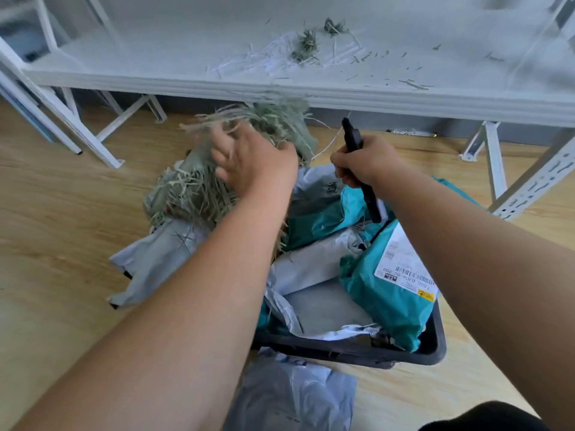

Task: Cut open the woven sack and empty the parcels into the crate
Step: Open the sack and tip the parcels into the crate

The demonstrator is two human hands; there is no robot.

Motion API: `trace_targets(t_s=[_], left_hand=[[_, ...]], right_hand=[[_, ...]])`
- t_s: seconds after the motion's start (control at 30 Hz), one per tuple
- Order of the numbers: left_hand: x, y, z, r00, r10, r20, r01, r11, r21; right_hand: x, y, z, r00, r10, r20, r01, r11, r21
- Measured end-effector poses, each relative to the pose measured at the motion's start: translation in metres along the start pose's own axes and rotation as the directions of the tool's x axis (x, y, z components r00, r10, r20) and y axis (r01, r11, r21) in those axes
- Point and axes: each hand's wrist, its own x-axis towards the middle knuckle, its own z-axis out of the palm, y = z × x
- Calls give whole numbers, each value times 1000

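Note:
The grey-green woven sack (pixel 193 194), frayed into loose strands, hangs bunched over the left end of the dark crate (pixel 432 346). My left hand (pixel 255 163) grips its upper part, fingers dug into the fabric. My right hand (pixel 364 163) holds a black cutter (pixel 370 200) upright beside the sack, apart from it. Teal parcels (pixel 385 293) and grey-white parcels (pixel 323 265) fill the crate. One grey parcel (pixel 155 262) lies on the floor against the crate's left side.
A white metal rack shelf (pixel 280 85) strewn with sack fibres (pixel 308 45) runs across just beyond the crate, with its legs (pixel 494 163) at both sides. Another grey parcel (pixel 295 396) lies on the wooden floor in front of the crate.

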Motion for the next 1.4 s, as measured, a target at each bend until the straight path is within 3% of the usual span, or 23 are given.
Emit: trace_targets(t_s=[0.07, 0.1, 0.13, 0.17, 0.23, 0.3, 0.47, 0.57, 0.63, 0.7, 0.83, 0.9, 1.0, 1.2, 1.4], left_hand=[[-16, -12, 0, 945, 181, -271, -213, 973, -91], [-25, -15, 1, 909, 264, -322, -328, 931, -163], [-34, -16, 3, 900, 350, -259, -410, 883, -230], [-43, -17, 7, 900, 423, -107, -436, 861, -263], [-53, -20, 22, 862, 426, 274, -370, 899, -232], [-51, -20, 38, 836, 318, 447, -275, 948, -159], [-32, -13, 51, 859, 231, 458, -98, 950, -296], [-32, -8, 57, 779, 262, 570, -34, 925, -379], [-35, -3, 60, 705, 234, 670, 118, 893, -435], [-36, 0, 61, 672, 196, 714, 251, 847, -468], [-29, 0, 60, 704, 140, 696, 306, 824, -476], [-23, -2, 60, 752, 44, 658, 366, 802, -472], [-17, -4, 59, 777, -32, 629, 430, 756, -493], [-10, 6, 63, 844, 13, 536, 244, 882, -404], [-4, 13, 63, 861, 145, 487, 14, 951, -308]], right_hand=[[0, 0, -1, 1000, 16, 18, -17, 1000, 13], [0, -1, -2, 999, 20, 28, -20, 1000, 11], [0, -3, -3, 999, 20, 33, -20, 1000, -1], [0, -4, -4, 999, 19, 32, -19, 1000, -17], [-1, -8, -8, 1000, 13, 24, -12, 999, -51], [-2, -11, -12, 999, 6, 44, -2, 995, -99], [-9, -18, -17, 994, -31, 103, 48, 986, -162], [-13, -26, -18, 983, -82, 162, 111, 978, -179], [-13, -29, -19, 978, -96, 186, 135, 969, -208], [-12, -28, -21, 979, -83, 189, 125, 967, -224], [-12, -18, -29, 992, -12, 128, 12, 1000, 0], [-11, -11, -36, 992, 93, 84, -98, 993, 64], [-13, 4, -41, 950, 284, 130, -308, 922, 235], [-42, 35, -24, 911, 354, 213, -400, 882, 248], [-62, 58, -13, 916, 309, 254, -383, 862, 331]])
